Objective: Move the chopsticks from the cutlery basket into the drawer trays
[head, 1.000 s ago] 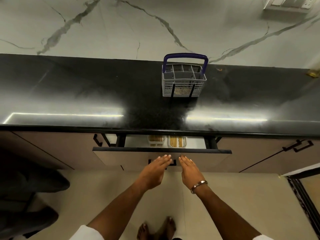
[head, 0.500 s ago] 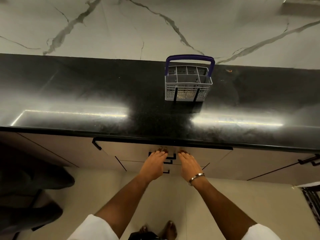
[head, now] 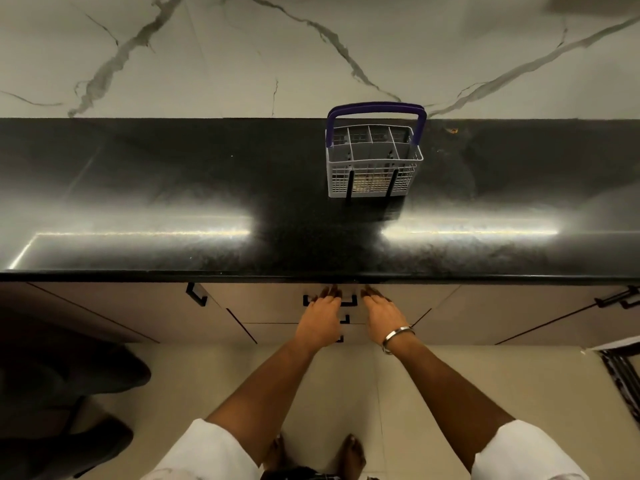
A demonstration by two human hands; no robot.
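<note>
- The black bench [head: 138,202] runs the full width of the view, glossy, with a veined marble wall behind it.
- The drawer [head: 277,306] under its front edge looks pushed shut, so its trays are hidden.
- The cutlery basket [head: 374,168], grey with a purple handle, stands upright near the back of the bench, well apart from both hands.
- The left hand [head: 320,322] and right hand [head: 382,318] lie flat on the drawer front, each grip spread and holding nothing.
- Chopsticks: no sticks rise above the basket rim; something pale shows through its lower grid, too unclear to name. I'd expect them light, stiff and smooth, best pinched as a bundle near the middle.
</note>
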